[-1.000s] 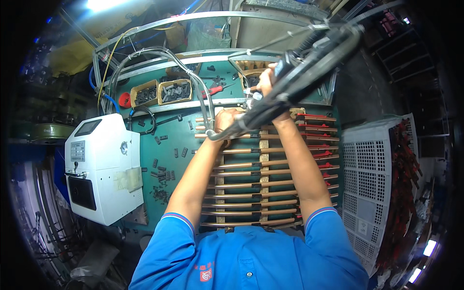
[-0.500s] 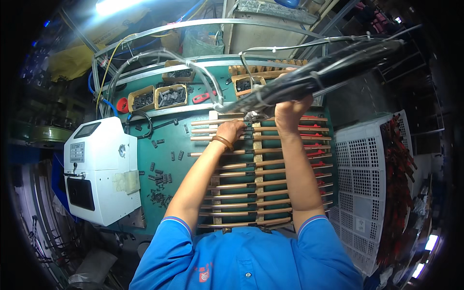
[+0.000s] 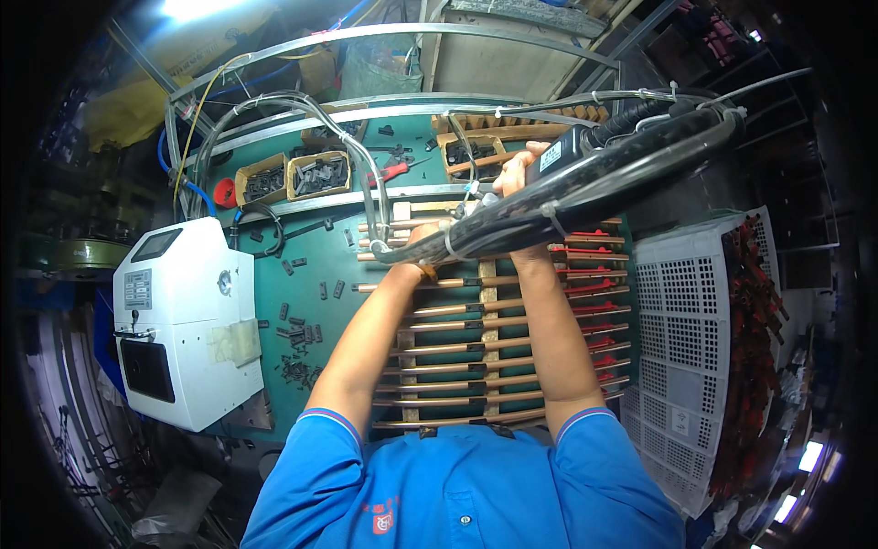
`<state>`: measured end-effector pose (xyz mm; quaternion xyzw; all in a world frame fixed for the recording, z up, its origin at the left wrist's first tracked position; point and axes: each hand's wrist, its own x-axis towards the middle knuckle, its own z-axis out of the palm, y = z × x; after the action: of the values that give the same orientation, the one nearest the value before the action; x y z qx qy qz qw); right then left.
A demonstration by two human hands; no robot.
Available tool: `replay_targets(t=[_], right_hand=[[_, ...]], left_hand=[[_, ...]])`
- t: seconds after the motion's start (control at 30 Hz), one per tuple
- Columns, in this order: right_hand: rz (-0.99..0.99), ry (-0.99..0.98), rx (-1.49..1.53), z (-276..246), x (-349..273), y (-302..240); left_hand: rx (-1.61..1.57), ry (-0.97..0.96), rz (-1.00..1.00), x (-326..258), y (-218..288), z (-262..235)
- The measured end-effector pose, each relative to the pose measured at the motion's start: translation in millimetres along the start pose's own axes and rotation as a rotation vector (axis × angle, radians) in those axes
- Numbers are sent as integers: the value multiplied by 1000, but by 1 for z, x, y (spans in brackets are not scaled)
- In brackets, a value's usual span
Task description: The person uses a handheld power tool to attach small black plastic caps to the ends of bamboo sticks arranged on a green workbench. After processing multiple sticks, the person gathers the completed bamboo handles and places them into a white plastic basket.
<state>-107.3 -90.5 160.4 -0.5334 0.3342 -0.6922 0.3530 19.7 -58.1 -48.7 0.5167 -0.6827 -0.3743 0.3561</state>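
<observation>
My right hand [image 3: 518, 174] is wrapped round a black electric screwdriver [image 3: 569, 151], whose metal nose points down at the far rows of rods. A thick bundle of black and clear hoses [image 3: 640, 188] runs from it and crosses in front of both my wrists. My left hand [image 3: 423, 234] is at the far copper-coloured rods, close to the screwdriver's nose; the hoses hide its fingers. Several copper-coloured rods [image 3: 439, 324] lie crosswise in a row, each with a small black clip near its middle and a red part [image 3: 599, 285] towards its right end. Wooden strips [image 3: 491, 352] support them.
A white machine [image 3: 187, 320] stands at the left. Loose black parts [image 3: 297, 334] are scattered on the green tabletop [image 3: 352, 316]. Boxes of black parts [image 3: 318, 174], a red-handled screwdriver [image 3: 391, 172] and a metal frame [image 3: 384, 108] are behind. At right stands a white crate [image 3: 681, 366].
The hose bundle has swung lower and nearer, now covering my left hand's fingers. My right hand has shifted slightly left and away from me with the electric screwdriver, whose black body now shows.
</observation>
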Motion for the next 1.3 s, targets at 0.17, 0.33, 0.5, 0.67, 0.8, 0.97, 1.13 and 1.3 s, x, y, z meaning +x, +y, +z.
replay_targets(t=[0.17, 0.33, 0.5, 0.67, 0.8, 0.97, 1.13, 1.3], right_hand=[[-5, 8, 15, -10, 2, 5], [-18, -21, -2, -11, 2, 9], [-110, -54, -98, -13, -2, 12], [-62, -66, -50, -2, -8, 0], [-37, -133, -139, -18, -9, 26], [-61, -181, -40, -16, -17, 35], [410, -419, 850, -6, -13, -10], [385, -277, 929, -6, -38, 17]], left_hand=[[-8, 0, 155, 4, 2, 3], [63, 25, 141, 2, 9, -1], [242, -63, 8, -3, 35, -17], [345, 238, 233, -11, 51, -21], [332, 103, 250, -3, 41, -29], [-11, 114, 192, -16, -31, -19], [116, -26, -65, -18, 66, -53], [46, -23, -16, -21, 37, -45]])
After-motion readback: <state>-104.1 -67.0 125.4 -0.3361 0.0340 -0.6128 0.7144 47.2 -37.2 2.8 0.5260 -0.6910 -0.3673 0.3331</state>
